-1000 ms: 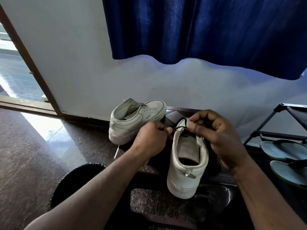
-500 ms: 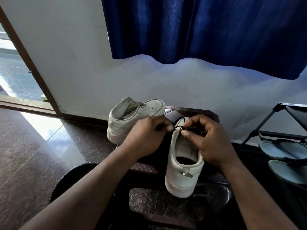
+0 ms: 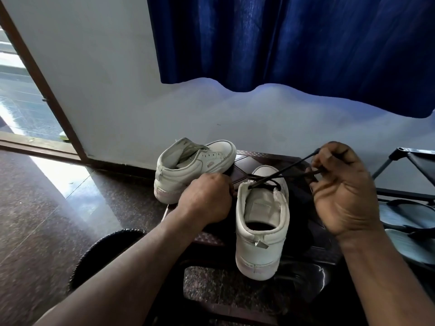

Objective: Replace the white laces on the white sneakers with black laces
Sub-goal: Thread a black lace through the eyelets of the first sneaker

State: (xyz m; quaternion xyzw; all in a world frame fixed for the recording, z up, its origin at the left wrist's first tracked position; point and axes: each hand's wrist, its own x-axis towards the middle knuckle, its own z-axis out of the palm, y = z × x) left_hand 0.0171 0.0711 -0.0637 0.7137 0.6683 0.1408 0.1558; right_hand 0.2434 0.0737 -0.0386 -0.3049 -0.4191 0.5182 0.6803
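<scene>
Both bare forearms reach in from the bottom edge, the left from the lower left and the right from the lower right. The left hand (image 3: 207, 198) lies back-up with its fingers curled in tight, pinching a dark end of the black lace (image 3: 282, 171) at its fingertips. The right hand (image 3: 341, 191) is raised higher, thumb side toward the camera, its thumb and curled fingers pinching two taut strands of the lace.
</scene>
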